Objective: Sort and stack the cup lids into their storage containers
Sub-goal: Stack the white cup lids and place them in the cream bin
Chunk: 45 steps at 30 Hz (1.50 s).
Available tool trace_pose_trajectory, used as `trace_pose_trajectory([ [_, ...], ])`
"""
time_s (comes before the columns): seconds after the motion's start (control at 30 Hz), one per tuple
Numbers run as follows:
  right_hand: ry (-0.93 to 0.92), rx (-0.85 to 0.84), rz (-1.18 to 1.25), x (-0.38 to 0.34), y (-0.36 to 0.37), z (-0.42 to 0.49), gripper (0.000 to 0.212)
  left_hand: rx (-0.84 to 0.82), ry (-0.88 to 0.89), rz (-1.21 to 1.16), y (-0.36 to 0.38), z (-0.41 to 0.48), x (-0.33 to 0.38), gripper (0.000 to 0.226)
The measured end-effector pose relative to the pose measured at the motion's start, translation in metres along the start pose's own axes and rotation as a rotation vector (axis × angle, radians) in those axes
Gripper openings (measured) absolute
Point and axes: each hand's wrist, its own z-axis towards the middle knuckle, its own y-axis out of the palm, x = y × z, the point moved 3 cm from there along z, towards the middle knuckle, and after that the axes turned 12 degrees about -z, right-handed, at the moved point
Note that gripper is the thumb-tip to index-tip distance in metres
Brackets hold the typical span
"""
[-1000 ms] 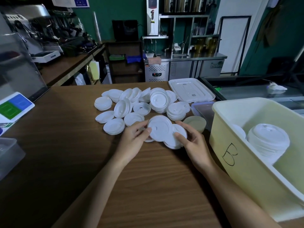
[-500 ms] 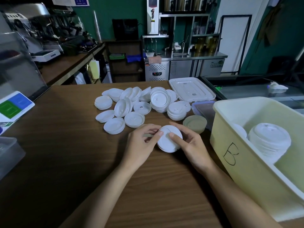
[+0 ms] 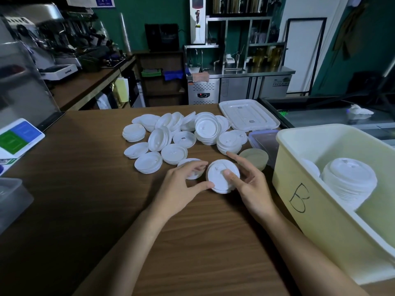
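Observation:
A small stack of white cup lids (image 3: 218, 176) sits just off the wooden counter (image 3: 106, 199) in front of me. My right hand (image 3: 252, 186) holds it, thumb pressed on top and fingers round its right side. My left hand (image 3: 181, 189) is beside it, thumb touching the stack's lower left edge and fingers loosely curled over another white lid (image 3: 189, 165). Behind lies a heap of loose and stacked white lids (image 3: 181, 135). The pale yellow bin marked B (image 3: 299, 167) stands at the right, with a tall lid stack (image 3: 350, 178) inside.
A tan round lid (image 3: 254, 158) and a clear lidded box (image 3: 265, 139) lie between the heap and the bin. A white tray lid (image 3: 248, 114) lies at the back. A clear container (image 3: 10, 199) and a blue-green card (image 3: 19, 135) are at the left.
The two lid piles near my hands were pushed together into one stack. My left fingers have since come off it, and my right thumb now lies on top.

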Motion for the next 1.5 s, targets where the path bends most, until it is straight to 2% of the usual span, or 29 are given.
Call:
trace_pose_trajectory([
  [0.1,0.02,0.027,-0.006,0.001,-0.003,0.002,0.034,0.027,0.154,0.267,-0.017,0.0,-0.002,0.039],
  [0.2,0.049,0.014,-0.018,0.006,-0.003,0.002,0.037,0.011,0.172,0.407,-0.026,0.003,-0.01,0.033],
  [0.3,0.056,-0.012,-0.031,0.009,-0.003,0.003,0.048,-0.042,0.148,0.492,-0.029,0.004,-0.022,0.021],
  [0.43,0.057,-0.026,-0.042,0.011,-0.004,0.003,0.048,-0.018,0.186,0.527,-0.029,0.003,-0.021,0.006],
  [0.53,0.049,-0.035,-0.044,0.009,-0.002,0.002,0.048,0.027,0.122,0.388,-0.029,-0.001,-0.016,0.001],
  [0.73,0.005,-0.001,-0.058,0.005,0.004,0.0,0.045,0.049,-0.15,-0.127,-0.039,-0.018,-0.01,0.011],
  [0.93,0.017,-0.017,-0.092,0.001,0.008,0.011,0.041,0.207,-0.175,-0.403,-0.046,-0.016,-0.002,0.033],
  [1.1,0.087,-0.147,-0.046,-0.002,0.038,0.02,0.026,0.181,-0.17,-0.457,-0.036,-0.015,-0.007,0.037],
  [1.4,0.019,-0.161,0.009,0.007,0.059,0.022,0.034,0.296,-0.154,-0.414,-0.029,-0.014,-0.021,0.027],
  [1.5,0.031,-0.161,0.046,0.009,0.056,0.025,0.04,0.333,-0.147,-0.354,-0.03,-0.015,-0.023,0.013],
])
